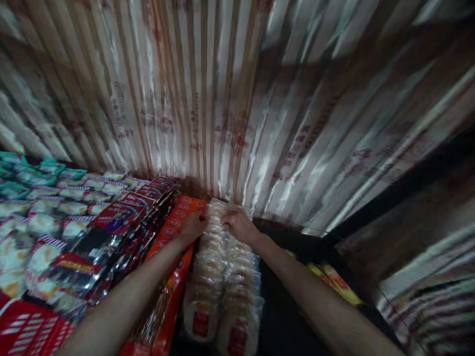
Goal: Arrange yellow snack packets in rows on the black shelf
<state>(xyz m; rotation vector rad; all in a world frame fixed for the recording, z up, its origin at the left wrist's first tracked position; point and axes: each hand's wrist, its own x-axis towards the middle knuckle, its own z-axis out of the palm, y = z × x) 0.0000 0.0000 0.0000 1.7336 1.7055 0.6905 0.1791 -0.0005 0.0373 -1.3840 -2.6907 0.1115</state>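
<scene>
Both hands were apart at the far end of two rows of wrapped packets (210, 267), the left hand (193, 226) nearer the left row, the right hand (239, 225) over the right; whether either gripped one could not be told. Lengthwise, the rows ran back toward the wearer, beside an orange box (178, 284).

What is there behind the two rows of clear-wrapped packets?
Behind the packets rises a striped, printed backdrop. It covers whatever lies beyond, so that cannot be seen.
</scene>
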